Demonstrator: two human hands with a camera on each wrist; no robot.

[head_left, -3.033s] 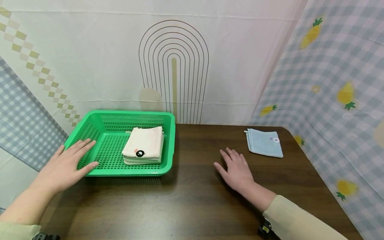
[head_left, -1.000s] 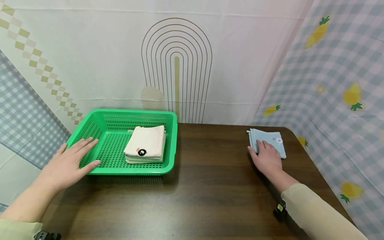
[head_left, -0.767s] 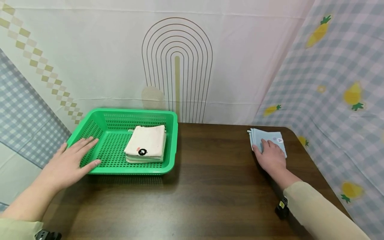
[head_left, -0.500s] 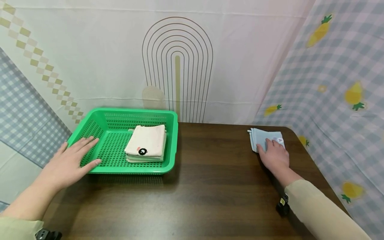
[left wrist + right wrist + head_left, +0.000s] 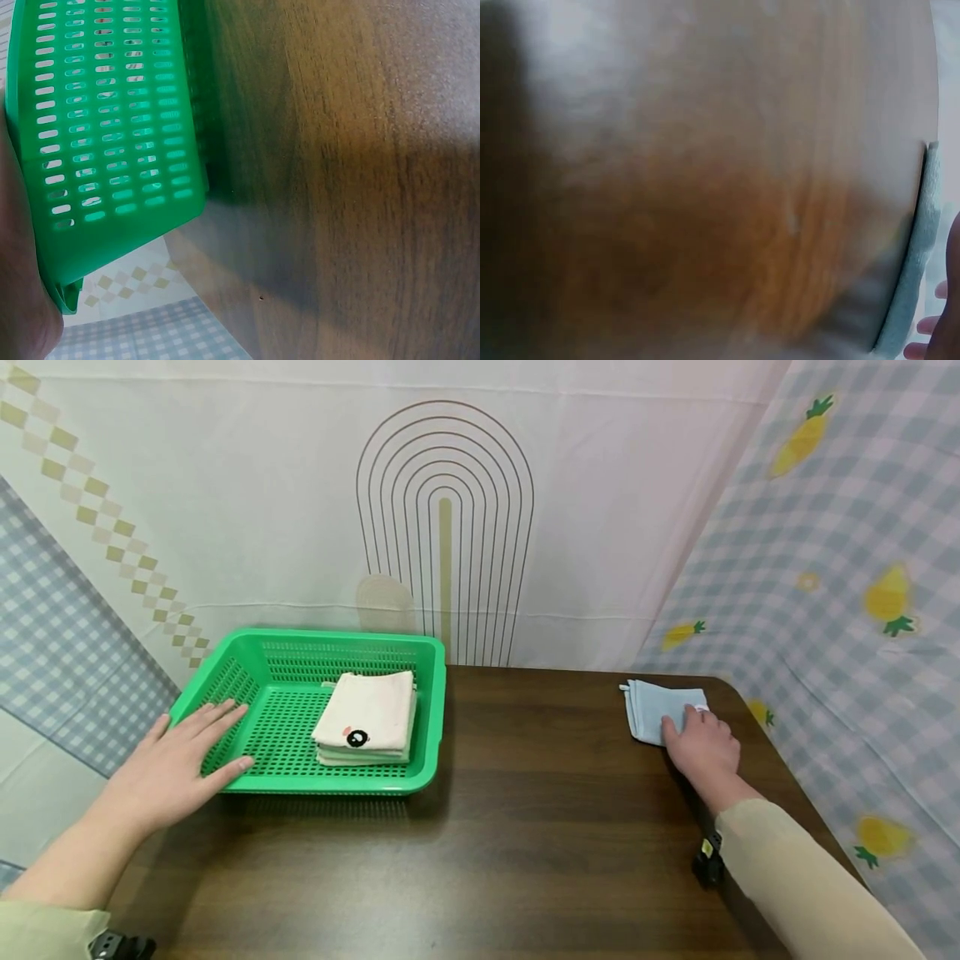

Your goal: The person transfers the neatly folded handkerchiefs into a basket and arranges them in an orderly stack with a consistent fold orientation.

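In the head view my right hand [image 5: 703, 745] lies over the right front part of a folded light blue towel [image 5: 651, 710]. Its fingers are spread a little on top, and they cover part of the round label. The towel [image 5: 915, 277] appears flat on the table at the right edge of the right wrist view. My left hand [image 5: 176, 768] rests with straight fingers across the left front rim of a green plastic basket [image 5: 439, 710]. Inside the basket, toward its right, sits a stack of folded cream towels [image 5: 366, 714] with a black eye design on top.
Everything stands on a dark brown wooden table [image 5: 525, 827]. A white printed cloth [image 5: 585, 527] hangs behind it. Blue checked cloth [image 5: 832, 652] with pineapple prints borders the right side.
My right hand has come from the middle right of the table onto the blue towel, then slid rightward over it. The left hand stays on the basket.
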